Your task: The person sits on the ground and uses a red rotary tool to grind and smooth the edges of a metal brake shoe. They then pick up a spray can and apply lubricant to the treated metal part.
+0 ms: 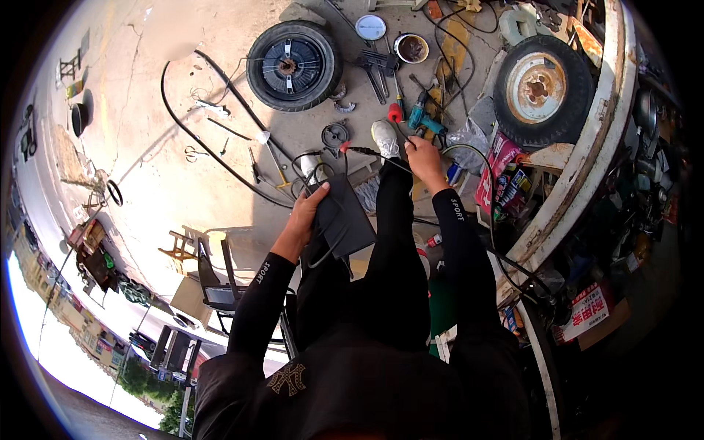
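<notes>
With the left hand (308, 209), grips a flat dark box (352, 220) by its upper left edge, apparently propping it over the left thigh (323, 290) to steady it. With the right hand (424, 158), pinches, seemingly, a thin dark lead (402, 133) just short of a red end (395, 112), perhaps for finer control. Has a teal drill (417, 116) on the concrete ground (235, 29) toward its right edge, presumably for easy reach.
</notes>
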`<action>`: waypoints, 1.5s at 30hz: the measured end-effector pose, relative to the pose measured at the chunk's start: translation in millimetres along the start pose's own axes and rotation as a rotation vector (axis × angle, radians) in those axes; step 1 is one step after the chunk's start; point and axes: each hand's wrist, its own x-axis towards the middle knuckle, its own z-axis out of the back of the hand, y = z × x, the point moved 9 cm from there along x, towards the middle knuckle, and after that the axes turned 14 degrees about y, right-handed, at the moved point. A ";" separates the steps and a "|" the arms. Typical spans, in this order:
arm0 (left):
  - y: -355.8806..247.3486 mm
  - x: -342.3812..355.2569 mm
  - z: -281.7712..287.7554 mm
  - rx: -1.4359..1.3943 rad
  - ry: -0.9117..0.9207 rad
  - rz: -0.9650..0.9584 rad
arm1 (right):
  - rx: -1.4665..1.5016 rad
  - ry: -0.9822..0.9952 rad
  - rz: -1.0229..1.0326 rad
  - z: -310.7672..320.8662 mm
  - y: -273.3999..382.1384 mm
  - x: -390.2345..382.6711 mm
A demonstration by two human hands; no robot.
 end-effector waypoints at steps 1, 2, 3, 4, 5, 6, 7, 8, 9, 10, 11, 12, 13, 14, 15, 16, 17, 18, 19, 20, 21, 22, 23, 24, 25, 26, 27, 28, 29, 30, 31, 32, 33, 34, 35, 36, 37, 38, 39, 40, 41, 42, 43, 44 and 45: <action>15.6 5.1 -3.4 -0.057 -0.028 -0.008 | -0.029 0.004 0.038 1.3 -5.1 5.2; -35.1 1.9 77.3 -0.030 -0.187 -0.044 | 0.084 0.078 0.158 -95.2 60.7 75.3; -31.7 53.8 70.0 -0.080 -0.148 -0.052 | 0.035 0.040 0.199 -72.0 50.2 117.8; -28.8 104.0 59.4 -0.130 -0.110 -0.055 | -0.016 0.007 0.236 -47.6 40.5 156.2; -8.4 134.7 54.4 -0.182 -0.114 -0.073 | -0.069 0.021 0.236 -43.3 22.6 173.6; 7.0 155.3 56.2 -0.227 -0.117 -0.060 | -0.104 0.045 0.222 -47.4 12.5 186.1; 21.7 176.9 56.8 -0.271 -0.120 -0.042 | -0.140 0.071 0.205 -51.0 1.0 197.2; 28.1 201.1 56.7 -0.310 -0.118 -0.033 | -0.173 0.086 0.193 -53.0 -4.3 212.0; 17.0 228.7 59.8 -0.345 -0.124 -0.092 | -0.157 0.059 0.248 -52.6 -1.7 237.0; 5.4 263.7 65.2 -0.369 -0.066 -0.087 | -0.126 0.014 0.290 -49.0 -3.8 262.2; 0.9 293.1 69.1 -0.376 -0.050 -0.097 | -0.104 -0.048 0.327 -45.7 -6.1 279.9; -2.6 316.9 63.9 -0.390 -0.028 -0.115 | -0.074 -0.008 0.311 -45.4 -16.7 295.5; -0.6 335.1 60.3 -0.422 -0.014 -0.095 | -0.107 -0.017 0.365 -43.7 -21.3 303.8; -5.9 353.1 54.0 -0.450 0.007 -0.078 | -0.139 -0.033 0.421 -42.9 -25.6 312.9; -0.8 369.8 51.4 -0.477 0.025 -0.052 | -0.163 -0.144 0.403 -40.5 -37.6 312.1; 3.0 388.7 50.0 -0.517 0.062 -0.088 | -0.185 -0.257 0.383 -39.0 -50.7 305.9; 5.6 406.6 50.7 -0.554 0.095 -0.125 | -0.204 -0.371 0.364 -38.8 -60.6 295.0; 3.2 425.0 50.5 -0.595 0.129 -0.177 | 0.141 -0.015 0.096 -53.4 -83.7 303.1; 13.7 450.7 50.0 -0.677 0.144 -0.165 | 0.567 0.274 -0.067 -69.6 -94.9 288.4; 16.0 469.3 43.9 -0.610 0.178 -0.194 | 0.784 0.553 -0.275 -92.2 -109.4 267.3; 17.9 487.6 41.5 -0.590 0.195 -0.203 | 0.905 0.696 -0.285 -107.4 -107.7 252.4; 19.7 504.0 38.9 -0.568 0.213 -0.215 | 0.911 0.656 -0.297 -114.0 -114.4 247.5; 28.2 513.5 35.2 -0.491 0.115 -0.181 | 0.943 0.564 -0.322 -117.6 -130.5 244.8; 38.3 520.1 33.0 -0.407 0.022 -0.142 | 0.980 0.464 -0.348 -122.8 -148.7 242.3; 41.0 530.8 24.5 -0.313 0.062 -0.167 | 1.087 0.389 -0.354 -127.4 -162.6 243.8; 50.3 540.7 19.5 -0.313 0.117 -0.077 | 1.104 0.352 -0.362 -128.7 -176.7 248.9; 57.4 547.7 18.8 -0.309 0.170 0.012 | 1.121 0.314 -0.368 -128.3 -190.1 255.3; 65.7 552.1 17.4 -0.303 0.223 0.101 | 1.138 0.277 -0.371 -127.3 -202.7 258.8; 76.5 550.7 24.0 -0.019 0.285 0.128 | 1.115 0.184 -0.405 -125.4 -210.0 256.4; 75.6 532.6 25.9 0.160 0.213 0.143 | 1.084 0.193 -0.381 -128.4 -216.9 260.4; 78.2 535.9 28.3 0.191 0.404 0.198 | 1.051 0.203 -0.356 -126.6 -228.5 266.2; 76.7 534.7 31.7 0.208 0.602 0.253 | 1.003 0.210 -0.335 -115.9 -240.1 269.9; 63.2 520.8 36.8 0.435 0.721 0.378 | 0.945 0.190 -0.336 -106.7 -247.3 270.5; 43.6 503.2 46.1 0.665 0.825 0.495 | 0.899 0.148 -0.375 -102.9 -250.1 266.7; 28.3 504.6 62.1 0.836 0.844 0.527 | 0.876 0.124 -0.374 -99.3 -258.1 264.4; 6.6 505.2 47.7 1.034 0.948 0.451 | 0.843 0.095 -0.365 -87.4 -276.6 265.5; -25.9 508.1 35.0 1.049 0.830 0.284 | 0.849 0.156 -0.355 -88.6 -305.9 270.1; -60.9 514.3 32.6 0.940 0.736 0.137 | 0.908 0.136 -0.329 -84.5 -305.1 275.0; -90.4 513.8 36.8 0.826 0.598 0.080 | 0.968 0.123 -0.312 -86.1 -303.2 274.4; -118.8 508.4 27.8 0.743 0.509 -0.029 | 1.025 0.109 -0.303 -84.7 -304.4 272.5; -138.1 512.1 21.0 0.710 0.449 -0.071 | 1.077 0.132 -0.285 -76.8 -307.4 278.1; -147.6 511.1 29.7 0.690 0.305 -0.170 | 1.108 0.131 -0.268 -87.7 -318.8 279.6; -143.5 507.1 30.7 0.629 0.297 -0.208 | 1.138 0.130 -0.252 -100.6 -332.7 278.6; -131.9 499.0 31.4 0.566 0.282 -0.231 | 1.172 0.136 -0.250 -121.1 -350.7 274.3; -130.1 494.3 18.3 0.543 0.263 -0.250 | 1.191 0.089 -0.206 -118.3 -357.9 281.4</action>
